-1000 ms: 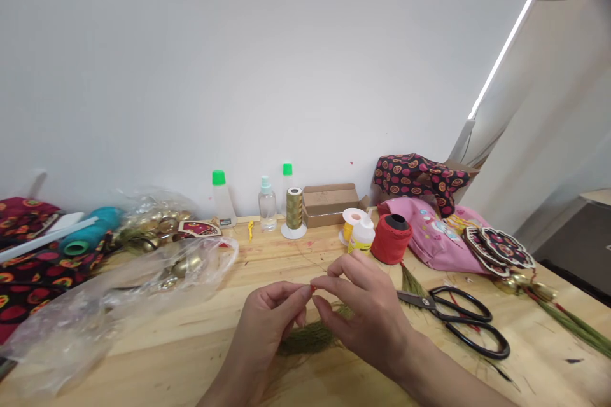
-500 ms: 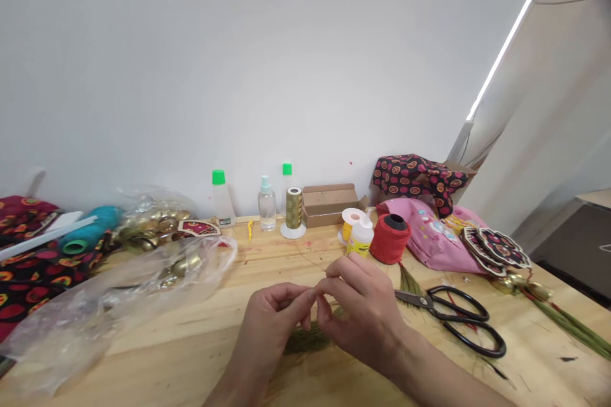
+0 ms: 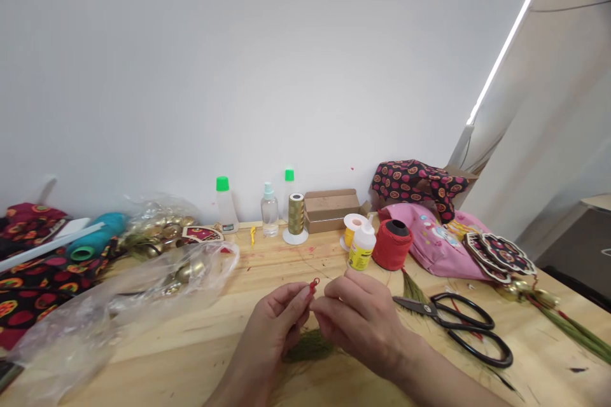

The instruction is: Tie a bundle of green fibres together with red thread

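Note:
Between the thumb and forefinger of my left hand (image 3: 277, 327) is a small red cord loop (image 3: 314, 285), its ring standing up above the fingertips. Close beside it, my right hand (image 3: 363, 315) is closed in a pinch; whatever its fingertips hold is too small to make out. An olive-green thread tassel (image 3: 310, 346) hangs or lies below both hands, partly hidden by them. To the right, black-handled scissors (image 3: 458, 318) lie on the wooden table (image 3: 191, 356), their blades over another green tassel (image 3: 413, 285).
Behind my hands stand a glue bottle (image 3: 363, 245), a red thread cone (image 3: 392, 245), a gold thread spool (image 3: 296, 215) and an open cardboard box (image 3: 331, 211). A plastic bag (image 3: 119, 305) spreads at left near brass bells (image 3: 162, 232). A pink bag (image 3: 429, 245) and patterned pendants (image 3: 508, 253) lie right.
The red loop now shows above my left fingertips. My right fingertips have shifted slightly down and apart from the left ones. The view has tilted a little.

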The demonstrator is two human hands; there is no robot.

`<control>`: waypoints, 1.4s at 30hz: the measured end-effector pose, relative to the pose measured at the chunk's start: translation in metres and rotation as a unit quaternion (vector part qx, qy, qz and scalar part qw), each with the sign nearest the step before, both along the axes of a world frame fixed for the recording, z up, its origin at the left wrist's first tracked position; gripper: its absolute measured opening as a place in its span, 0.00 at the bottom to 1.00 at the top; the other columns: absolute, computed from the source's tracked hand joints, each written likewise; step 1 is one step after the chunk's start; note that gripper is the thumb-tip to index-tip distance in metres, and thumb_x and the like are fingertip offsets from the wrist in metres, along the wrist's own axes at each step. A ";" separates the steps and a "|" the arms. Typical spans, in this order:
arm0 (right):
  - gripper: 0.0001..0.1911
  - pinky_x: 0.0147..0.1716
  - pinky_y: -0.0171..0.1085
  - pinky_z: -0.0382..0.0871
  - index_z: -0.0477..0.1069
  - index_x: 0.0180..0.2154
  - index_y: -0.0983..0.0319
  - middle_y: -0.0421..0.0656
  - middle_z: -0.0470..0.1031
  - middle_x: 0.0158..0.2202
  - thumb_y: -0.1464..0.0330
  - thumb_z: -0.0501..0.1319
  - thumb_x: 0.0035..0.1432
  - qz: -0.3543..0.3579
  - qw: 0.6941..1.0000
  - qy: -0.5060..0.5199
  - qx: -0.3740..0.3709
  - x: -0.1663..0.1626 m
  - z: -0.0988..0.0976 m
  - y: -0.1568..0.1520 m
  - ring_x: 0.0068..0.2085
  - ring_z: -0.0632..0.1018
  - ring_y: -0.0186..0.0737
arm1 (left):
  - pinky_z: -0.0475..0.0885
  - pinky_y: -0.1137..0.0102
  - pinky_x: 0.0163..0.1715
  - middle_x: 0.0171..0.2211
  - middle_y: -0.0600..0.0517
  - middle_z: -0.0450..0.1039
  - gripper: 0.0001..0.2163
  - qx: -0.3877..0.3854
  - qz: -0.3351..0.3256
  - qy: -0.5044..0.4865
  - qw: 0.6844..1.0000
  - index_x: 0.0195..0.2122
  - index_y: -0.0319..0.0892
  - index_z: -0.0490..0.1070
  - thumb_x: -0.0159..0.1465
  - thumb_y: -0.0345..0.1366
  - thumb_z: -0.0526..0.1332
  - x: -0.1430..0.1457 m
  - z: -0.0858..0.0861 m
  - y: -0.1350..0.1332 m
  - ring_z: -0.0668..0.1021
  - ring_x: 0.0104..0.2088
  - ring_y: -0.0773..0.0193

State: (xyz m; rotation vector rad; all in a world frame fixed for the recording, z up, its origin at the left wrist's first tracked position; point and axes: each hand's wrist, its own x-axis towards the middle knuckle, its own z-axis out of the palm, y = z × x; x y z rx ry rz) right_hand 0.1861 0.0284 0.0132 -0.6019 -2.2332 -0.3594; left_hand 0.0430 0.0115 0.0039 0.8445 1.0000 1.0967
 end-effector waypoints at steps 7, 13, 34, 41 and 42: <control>0.04 0.21 0.32 0.55 0.69 0.28 0.62 0.39 0.67 0.22 0.74 0.56 0.50 -0.006 0.998 0.057 -0.024 0.000 0.004 -0.001 0.23 0.64 0.31 | 0.41 0.76 0.13 0.14 0.60 0.58 0.11 0.008 0.020 0.029 0.999 0.28 0.38 0.73 0.48 0.41 0.63 0.000 0.000 0.000 0.48 0.14 0.76; 0.05 0.21 0.32 0.53 0.69 0.28 0.60 0.37 0.65 0.20 0.73 0.55 0.53 -0.065 0.997 0.000 0.031 -0.001 0.002 0.002 0.22 0.63 0.31 | 0.48 0.75 0.14 0.11 0.60 0.61 0.09 0.044 0.054 0.097 0.993 0.25 0.41 0.75 0.45 0.40 0.64 0.000 0.002 0.002 0.55 0.13 0.74; 0.07 0.20 0.35 0.48 0.68 0.25 0.61 0.38 0.64 0.20 0.73 0.54 0.53 -0.074 0.996 -0.034 0.032 0.001 0.001 0.001 0.22 0.59 0.33 | 0.59 0.70 0.44 0.32 0.49 0.72 0.07 0.130 0.067 0.153 0.977 0.25 0.43 0.76 0.48 0.39 0.62 -0.004 -0.003 0.002 0.63 0.49 0.57; 0.10 0.21 0.36 0.47 0.66 0.23 0.62 0.38 0.62 0.20 0.72 0.52 0.55 -0.082 0.994 -0.063 0.037 0.003 -0.003 0.001 0.24 0.59 0.33 | 0.60 0.68 0.43 0.37 0.48 0.68 0.08 0.158 0.055 0.201 0.965 0.23 0.42 0.75 0.50 0.40 0.61 -0.004 -0.004 0.003 0.64 0.48 0.55; 0.10 0.21 0.36 0.47 0.65 0.23 0.62 0.38 0.62 0.20 0.72 0.52 0.55 -0.081 0.994 -0.057 0.035 0.003 -0.004 0.001 0.24 0.59 0.33 | 0.60 0.68 0.43 0.37 0.48 0.68 0.08 0.156 0.055 0.200 0.966 0.24 0.42 0.75 0.50 0.40 0.61 -0.003 -0.004 0.003 0.64 0.48 0.55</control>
